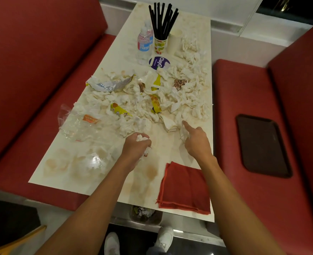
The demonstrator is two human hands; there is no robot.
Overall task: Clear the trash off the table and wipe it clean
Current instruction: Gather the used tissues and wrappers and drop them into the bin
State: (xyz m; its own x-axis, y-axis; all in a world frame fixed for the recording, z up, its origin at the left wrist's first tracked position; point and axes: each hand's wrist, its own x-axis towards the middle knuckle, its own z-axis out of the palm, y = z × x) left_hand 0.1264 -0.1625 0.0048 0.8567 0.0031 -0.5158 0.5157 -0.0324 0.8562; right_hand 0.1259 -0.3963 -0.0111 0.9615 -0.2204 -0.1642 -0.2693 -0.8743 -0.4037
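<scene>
1. Left hand, just below the middle of the frame, is clenched round a wad of crumpled napkins above the stained near part of the table.
2. Right hand, lower right of centre, has its index finger stretched toward the litter and its other fingers curled. A white scrap shows at its left edge, and whether it is gripped cannot be told.
3. Across the middle of the frame a napkin heap covers the tabletop, mixed with yellow wrappers and, toward the left, a torn silver wrapper.
4. At the table's left edge lies a clear plastic bag, with brownish stains on the near end.
5. A folded red cloth lies on the table's lower right corner, just beside the right forearm.
6. Upper centre: two water bottles, a patterned cup holding black straws, a plain cup to its right, and a round blue lid in front.
7. At the right of the frame a brown tray rests on the red seat. At bottom centre a bin with trash in it stands under the table's near edge.
</scene>
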